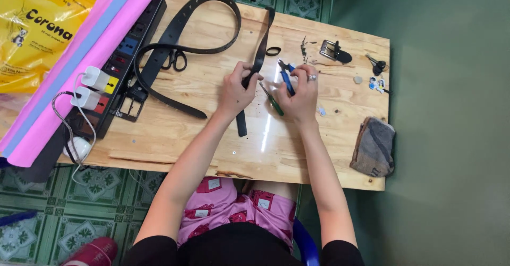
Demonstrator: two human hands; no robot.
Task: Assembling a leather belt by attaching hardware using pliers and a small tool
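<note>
While the table (159,138) carries a coiled belt (159,58) at its far left, a second black strap (260,53) runs down its middle into the left hand (236,90), whose fingers pinch it. Just beside, the right hand (298,93) is closed around blue pliers (287,77) and a green screwdriver (272,100).
</note>
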